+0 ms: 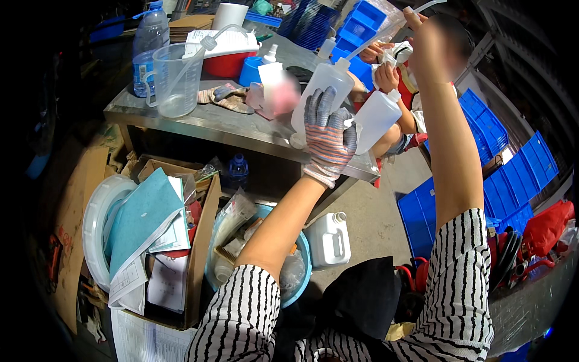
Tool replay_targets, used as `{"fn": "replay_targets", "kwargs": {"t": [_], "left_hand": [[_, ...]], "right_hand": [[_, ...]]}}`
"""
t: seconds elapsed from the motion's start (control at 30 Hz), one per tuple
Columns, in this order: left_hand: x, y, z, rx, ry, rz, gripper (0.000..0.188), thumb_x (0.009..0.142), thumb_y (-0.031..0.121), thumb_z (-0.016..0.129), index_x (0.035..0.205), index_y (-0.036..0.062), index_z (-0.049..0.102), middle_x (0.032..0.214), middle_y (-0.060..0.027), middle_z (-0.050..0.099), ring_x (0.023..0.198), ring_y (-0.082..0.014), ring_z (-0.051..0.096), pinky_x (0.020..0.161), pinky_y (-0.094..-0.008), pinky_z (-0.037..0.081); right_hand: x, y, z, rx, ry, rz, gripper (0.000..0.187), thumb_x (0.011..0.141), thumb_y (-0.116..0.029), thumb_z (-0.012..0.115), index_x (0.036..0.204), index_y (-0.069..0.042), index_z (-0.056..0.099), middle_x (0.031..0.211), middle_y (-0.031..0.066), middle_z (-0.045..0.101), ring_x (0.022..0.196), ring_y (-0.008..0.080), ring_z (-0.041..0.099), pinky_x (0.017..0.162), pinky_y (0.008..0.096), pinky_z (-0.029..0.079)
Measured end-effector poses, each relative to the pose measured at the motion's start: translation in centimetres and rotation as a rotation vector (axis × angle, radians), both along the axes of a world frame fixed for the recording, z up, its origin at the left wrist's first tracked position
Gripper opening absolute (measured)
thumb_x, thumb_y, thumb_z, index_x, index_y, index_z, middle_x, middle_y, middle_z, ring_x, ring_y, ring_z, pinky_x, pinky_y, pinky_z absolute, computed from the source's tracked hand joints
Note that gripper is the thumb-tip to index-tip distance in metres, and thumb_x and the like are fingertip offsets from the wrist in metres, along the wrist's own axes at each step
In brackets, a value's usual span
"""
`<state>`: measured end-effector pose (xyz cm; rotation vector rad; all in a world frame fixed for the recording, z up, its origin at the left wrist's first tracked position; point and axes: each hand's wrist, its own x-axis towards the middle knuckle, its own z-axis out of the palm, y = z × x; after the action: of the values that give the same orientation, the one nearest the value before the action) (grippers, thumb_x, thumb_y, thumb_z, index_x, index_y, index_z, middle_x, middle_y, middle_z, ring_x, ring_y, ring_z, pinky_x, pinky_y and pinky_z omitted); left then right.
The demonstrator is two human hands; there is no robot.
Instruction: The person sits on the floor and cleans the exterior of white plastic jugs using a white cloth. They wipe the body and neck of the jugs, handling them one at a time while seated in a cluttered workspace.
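My left hand (329,130), in a striped grey and orange knit glove, is closed around a translucent white squeeze bottle (329,78) at the metal table's right end. A second white plastic bottle (377,120) leans just right of the glove; whether the hand also grips it I cannot tell. Up at the top right, my bare right hand (417,27) is raised, its fingers pinching a thin clear bent tube (386,31) that runs down toward the first bottle's neck. A clear measuring jug (179,78) with a wash-bottle nozzle (209,43) in it stands at the table's left.
The metal table (265,134) also bears a water bottle (151,48), a red container (229,63) and knit gloves (226,98). Below are a cardboard box (196,265), a blue basin (306,271) and a white jug (329,239). A person's hand (386,77) shows beyond; blue crates (512,178) stand right.
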<state>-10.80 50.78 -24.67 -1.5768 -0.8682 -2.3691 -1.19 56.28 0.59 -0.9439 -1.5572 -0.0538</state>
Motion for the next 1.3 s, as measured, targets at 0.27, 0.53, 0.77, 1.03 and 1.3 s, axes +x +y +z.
{"fn": "replay_targets", "kwargs": {"t": [0.27, 0.53, 0.77, 1.03, 1.3], "left_hand": [[0.1, -0.3, 0.4, 0.082, -0.028, -0.04, 0.02, 0.07, 0.009, 0.059, 0.09, 0.007, 0.057, 0.126, -0.0222, 0.049, 0.118, -0.0443, 0.044, 0.1, -0.0517, 0.035], [-0.6, -0.1, 0.4, 0.099, -0.028, -0.037, 0.016, 0.068, 0.011, 0.06, 0.083, 0.0051, 0.056, 0.124, -0.0201, 0.05, 0.118, -0.0432, 0.044, 0.103, -0.0537, 0.033], [0.3, 0.1, 0.0, 0.09, -0.048, -0.066, 0.017, 0.067, 0.009, 0.06, 0.084, 0.0055, 0.057, 0.123, -0.0199, 0.051, 0.119, -0.0427, 0.044, 0.103, -0.054, 0.033], [-0.2, 0.1, 0.1, 0.088, -0.03, -0.067, 0.018, 0.069, 0.007, 0.06, 0.087, 0.0064, 0.057, 0.124, -0.0217, 0.051, 0.117, -0.044, 0.046, 0.101, -0.053, 0.035], [0.2, 0.4, 0.0, 0.092, -0.042, -0.052, 0.015, 0.07, 0.011, 0.059, 0.084, 0.0055, 0.056, 0.124, -0.0192, 0.052, 0.118, -0.0434, 0.044, 0.103, -0.0541, 0.033]], "right_hand": [[0.4, -0.9, 0.6, 0.019, -0.033, 0.039, 0.058, 0.077, -0.042, 0.073, 0.116, -0.001, 0.057, 0.115, 0.0117, 0.061, 0.112, 0.0208, 0.054, 0.091, 0.0348, 0.043], [0.2, 0.3, 0.9, 0.022, 0.045, 0.09, 0.055, 0.078, -0.041, 0.074, 0.114, -0.002, 0.058, 0.112, 0.0096, 0.061, 0.11, 0.0193, 0.054, 0.09, 0.0344, 0.042], [1.2, 1.5, 0.3, 0.004, 0.062, 0.115, 0.052, 0.078, -0.04, 0.074, 0.112, -0.004, 0.059, 0.11, 0.0079, 0.062, 0.108, 0.0179, 0.054, 0.089, 0.034, 0.04], [1.6, 1.7, 0.4, -0.007, 0.097, 0.151, 0.048, 0.078, -0.039, 0.074, 0.109, -0.005, 0.06, 0.108, 0.0058, 0.062, 0.106, 0.0164, 0.054, 0.088, 0.0336, 0.039], [2.0, 1.7, 0.4, -0.014, 0.122, 0.163, 0.045, 0.078, -0.038, 0.074, 0.107, -0.007, 0.06, 0.105, 0.0038, 0.063, 0.105, 0.0148, 0.054, 0.087, 0.0332, 0.038]]}}
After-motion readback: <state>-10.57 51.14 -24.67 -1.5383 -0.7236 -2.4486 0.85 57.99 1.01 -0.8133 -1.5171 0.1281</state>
